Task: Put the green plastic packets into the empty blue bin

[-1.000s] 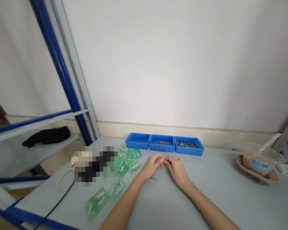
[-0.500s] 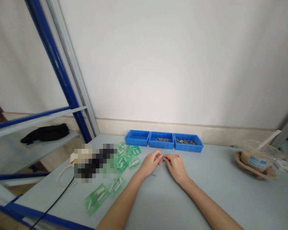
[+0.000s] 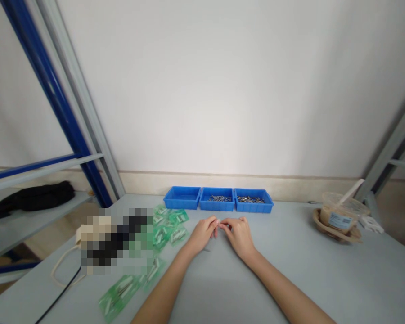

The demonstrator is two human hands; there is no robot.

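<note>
My left hand (image 3: pixel 202 232) and my right hand (image 3: pixel 236 235) meet over the grey table, fingertips pinched close together. Whatever lies between the fingertips is too small to make out. A thin dark piece (image 3: pixel 206 249) lies on the table beside my left wrist. Behind my hands stand three blue trays in a row: the left one (image 3: pixel 182 204) has nothing visible in it, while the middle one (image 3: pixel 217 206) and the right one (image 3: pixel 254 208) hold small metal pins. Green bags (image 3: pixel 161 236) with white and metal pieces lie left of my left hand.
Another green bag (image 3: pixel 119 294) lies nearer the front left. A blurred patch covers things beside a cable (image 3: pixel 59 291). At the right, a plastic cup (image 3: pixel 340 218) sits in a brown holder (image 3: pixel 324 231). Blue and grey shelf posts stand at the left, with black cloth (image 3: pixel 33 198) on a shelf.
The view has shifted slightly to the right, so the trays and bags appear farther left. Both hands keep their fingertips together, with little change in pose.
</note>
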